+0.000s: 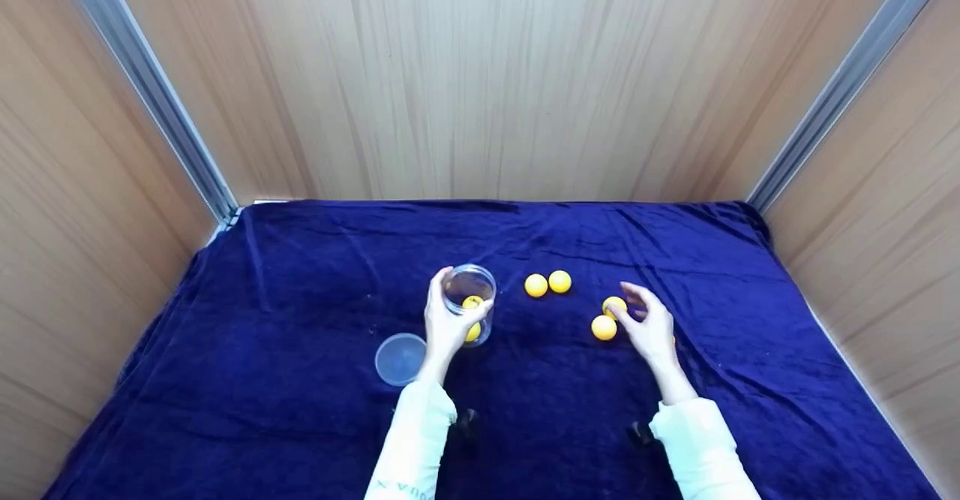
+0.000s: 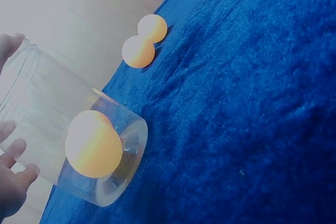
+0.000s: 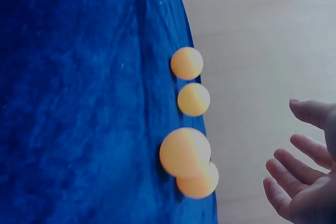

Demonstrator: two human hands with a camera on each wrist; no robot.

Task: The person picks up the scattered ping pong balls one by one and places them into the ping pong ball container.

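My left hand point(image 1: 445, 321) grips a clear plastic jar point(image 2: 52, 82) near its mouth, thumb on one side and fingers on the other. Yellow-orange table tennis balls point(image 2: 94, 151) sit at the bottom of the jar, one partly behind another. To the right, my right hand point(image 1: 651, 330) hovers over a pair of loose balls. Its thumb overlaps the farther ball point(image 1: 613, 305) in the head view, while the nearer ball point(image 1: 604, 328) shows whole. In the right wrist view the fingers point(image 3: 299, 167) are spread apart with nothing between them.
Two more balls, a left one point(image 1: 535, 285) and a right one point(image 1: 559, 281), lie between the hands, farther back. A round translucent lid point(image 1: 400, 359) lies beside the left wrist. Dark blue cloth point(image 1: 315, 297) covers the table, and wooden panels point(image 1: 480, 79) enclose it.
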